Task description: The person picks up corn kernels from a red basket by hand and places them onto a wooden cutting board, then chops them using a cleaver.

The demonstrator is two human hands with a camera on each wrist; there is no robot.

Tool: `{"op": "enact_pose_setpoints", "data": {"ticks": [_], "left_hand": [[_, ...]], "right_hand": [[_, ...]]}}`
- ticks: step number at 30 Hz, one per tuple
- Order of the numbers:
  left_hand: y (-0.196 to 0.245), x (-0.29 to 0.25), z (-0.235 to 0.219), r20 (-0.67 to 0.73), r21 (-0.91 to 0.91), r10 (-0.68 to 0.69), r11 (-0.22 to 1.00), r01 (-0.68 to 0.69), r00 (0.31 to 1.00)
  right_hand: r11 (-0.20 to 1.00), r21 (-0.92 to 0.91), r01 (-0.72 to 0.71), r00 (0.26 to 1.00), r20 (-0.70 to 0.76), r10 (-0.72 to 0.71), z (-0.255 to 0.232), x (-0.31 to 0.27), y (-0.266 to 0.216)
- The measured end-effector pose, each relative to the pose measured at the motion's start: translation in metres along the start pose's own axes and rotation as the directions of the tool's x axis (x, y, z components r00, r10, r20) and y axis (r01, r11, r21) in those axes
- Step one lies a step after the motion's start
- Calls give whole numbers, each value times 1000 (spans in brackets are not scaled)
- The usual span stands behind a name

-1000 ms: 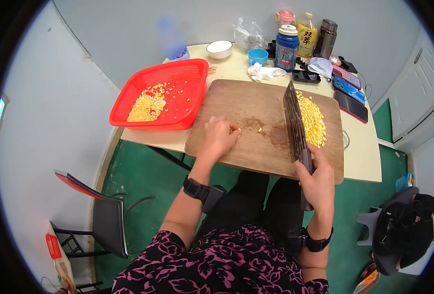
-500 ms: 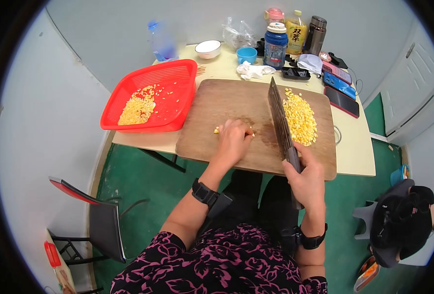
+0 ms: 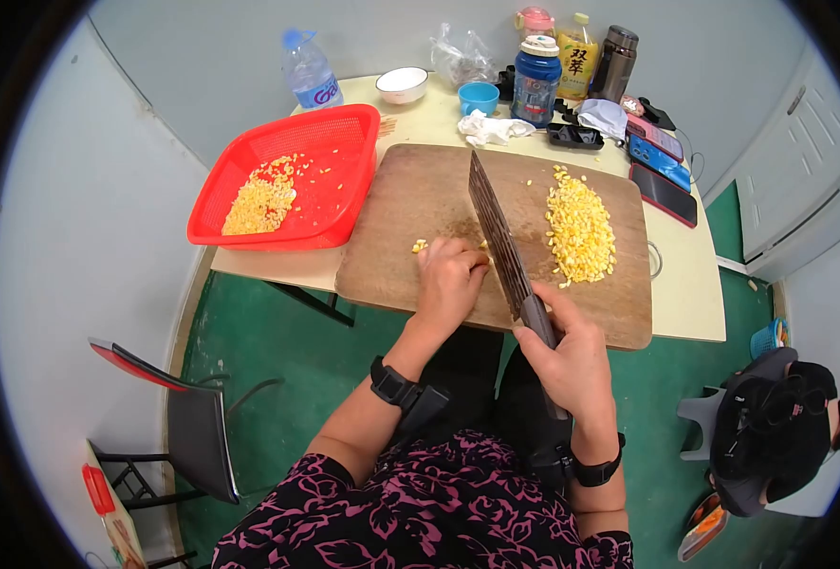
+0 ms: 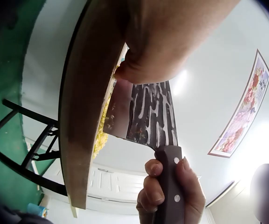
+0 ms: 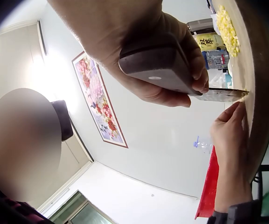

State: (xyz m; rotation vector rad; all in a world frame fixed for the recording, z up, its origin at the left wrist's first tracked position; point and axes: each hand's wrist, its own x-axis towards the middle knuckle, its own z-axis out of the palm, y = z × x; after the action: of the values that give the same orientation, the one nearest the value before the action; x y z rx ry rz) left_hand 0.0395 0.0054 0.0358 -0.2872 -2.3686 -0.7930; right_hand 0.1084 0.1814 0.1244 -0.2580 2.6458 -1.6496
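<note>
My right hand point(image 3: 570, 356) grips the dark handle of a cleaver point(image 3: 496, 228), whose broad, streaked blade stands upright over the wooden cutting board point(image 3: 406, 194). Beside the blade's left face, my left hand point(image 3: 448, 283) rests low on the board with bent fingers. In the right wrist view its thumb and forefinger point(image 5: 237, 109) come together right at the cutting edge, pinching a small yellow corn kernel. A few loose corn kernels point(image 3: 420, 246) lie left of that hand. The main heap of corn kernels point(image 3: 581, 232) spreads over the board's right side.
A red plastic basket point(image 3: 320, 228) holding chopped corn stands left of the board. Behind are a white bowl point(image 3: 402, 85), a blue cup point(image 3: 478, 97), crumpled tissue point(image 3: 496, 129) and several bottles. Phones point(image 3: 663, 194) lie along the table's right edge.
The cleaver has moved left, away from the heap and up to my left hand. My left hand has shifted right along the board, leaving small kernels on its left.
</note>
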Motion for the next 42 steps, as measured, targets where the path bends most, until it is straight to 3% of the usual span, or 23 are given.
{"op": "enact_pose_setpoints", "data": {"ticks": [7,16,25,37,42], "left_hand": [[2,-1,2,-6,25,-7,1000,8,1000],[0,-3,4,6,75,-18,997,17,1000],[3,-3,3,7,88,-13,996,12,1000],[2,-3,5,-4,63,3,998,-3,1000],[3,-2,3,1,93,10,996,-10,1000]], "right_hand": [[998,-56,12,999,45,-10,-5,2,-4],[973,-164,163,980,143,-140,-16,12,-4],[964,-157,213,966,183,-183,-25,22,-3],[965,-163,207,960,222,-169,-24,24,-2],[950,-244,196,953,275,-126,-22,38,-8]]}}
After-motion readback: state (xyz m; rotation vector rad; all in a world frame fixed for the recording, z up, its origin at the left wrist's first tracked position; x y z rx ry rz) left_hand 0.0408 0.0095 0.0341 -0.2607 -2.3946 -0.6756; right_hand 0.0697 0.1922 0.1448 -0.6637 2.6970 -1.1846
